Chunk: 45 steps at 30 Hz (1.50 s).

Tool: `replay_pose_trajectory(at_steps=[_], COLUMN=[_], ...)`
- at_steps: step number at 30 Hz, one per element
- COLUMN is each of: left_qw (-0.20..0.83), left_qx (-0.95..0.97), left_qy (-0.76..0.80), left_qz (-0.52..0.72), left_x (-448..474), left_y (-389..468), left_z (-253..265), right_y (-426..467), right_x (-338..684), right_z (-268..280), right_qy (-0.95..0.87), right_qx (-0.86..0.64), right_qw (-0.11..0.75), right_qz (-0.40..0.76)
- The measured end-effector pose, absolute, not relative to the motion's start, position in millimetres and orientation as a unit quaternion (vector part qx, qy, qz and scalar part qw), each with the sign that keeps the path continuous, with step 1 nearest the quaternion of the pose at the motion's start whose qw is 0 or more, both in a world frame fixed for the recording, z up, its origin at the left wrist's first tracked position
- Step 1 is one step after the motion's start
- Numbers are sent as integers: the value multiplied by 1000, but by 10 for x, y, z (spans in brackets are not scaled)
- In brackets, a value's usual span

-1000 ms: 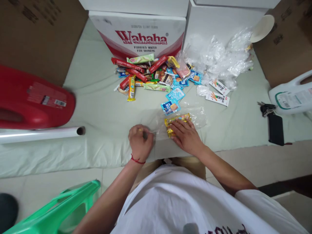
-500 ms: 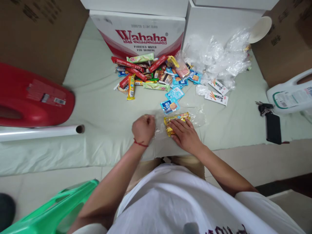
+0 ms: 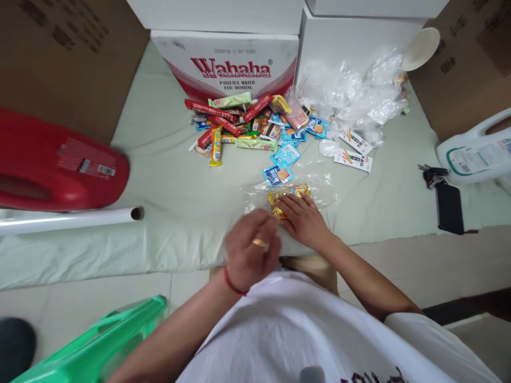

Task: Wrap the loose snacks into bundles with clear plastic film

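Note:
My right hand [image 3: 304, 219] lies flat, fingers stretched out, on yellow snack packets [image 3: 289, 194] inside a clear plastic bag [image 3: 322, 186]. The bag is spread on the pale green cloth. To the left of the packets, my left hand [image 3: 253, 246] is raised near the table's front edge, blurred by motion. Its fingers look curled, with a gold ring on one; whether it holds anything cannot be seen. Just beyond the bag is a blue snack sachet [image 3: 278, 174], with another blue sachet [image 3: 286, 154] behind it.
A pile of wrapped snacks [image 3: 239, 119] sits before the Wahaha carton [image 3: 227, 64]. Right of it are crumpled plastic bags [image 3: 351, 90] and white sachets [image 3: 353, 159]. A red jug [image 3: 75, 165] and white roll [image 3: 67, 220] lie left; keys [image 3: 433, 175] and a black phone [image 3: 450, 208] lie right.
My left hand has left the bag's left side and come right and toward my body, turning as it moved. My right hand stays on the yellow packets.

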State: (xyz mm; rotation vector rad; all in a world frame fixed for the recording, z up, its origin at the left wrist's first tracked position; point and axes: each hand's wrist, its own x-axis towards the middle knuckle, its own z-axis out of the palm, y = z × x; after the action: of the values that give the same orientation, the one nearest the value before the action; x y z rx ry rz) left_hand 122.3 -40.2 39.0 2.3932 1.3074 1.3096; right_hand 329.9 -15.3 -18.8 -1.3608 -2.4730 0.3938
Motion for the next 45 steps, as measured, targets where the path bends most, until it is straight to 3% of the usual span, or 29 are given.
replay_pose_trajectory(at_steps=[3, 7, 11, 15, 18, 22, 26, 32, 37, 45], left_qw=[145, 184, 168, 153, 152, 151, 154, 155, 150, 133], left_qx=[808, 803, 808, 825, 832, 836, 837, 834, 838, 829], left_qy=[435, 482, 512, 511, 504, 499, 490, 489, 485, 490], left_qz=[371, 299, 239, 188, 175, 172, 188, 203, 201, 235], left_x=[1518, 1565, 1512, 1496, 1479, 1452, 1440, 1440, 1434, 1432], left_y=[-460, -279, -221, -207, -175, -147, -143, -138, -140, -131], left_z=[-1, -455, -451, -350, -341, -343, -355, -380, -370, -433], right_y=[-156, -110, 140, 688, 1158, 1582, 1727, 1434, 833, 295], right_x=[3298, 3343, 3482, 3561, 3477, 3322, 3333, 3489, 3561, 3726], right_z=[-176, -114, 79, 244, 233, 136, 117, 366, 510, 44], right_qy=[-860, -854, -836, -810, -826, -836, -850, -890, -910, -945], right_qx=[-465, -452, -424, -505, -526, -528, -496, -415, -395, -295], right_qw=[139, 155, 189, 205, 142, 14, -4, 98, 70, 98], right_qz=[156, 205, 292, 214, 148, 149, 176, 162, 103, 101])
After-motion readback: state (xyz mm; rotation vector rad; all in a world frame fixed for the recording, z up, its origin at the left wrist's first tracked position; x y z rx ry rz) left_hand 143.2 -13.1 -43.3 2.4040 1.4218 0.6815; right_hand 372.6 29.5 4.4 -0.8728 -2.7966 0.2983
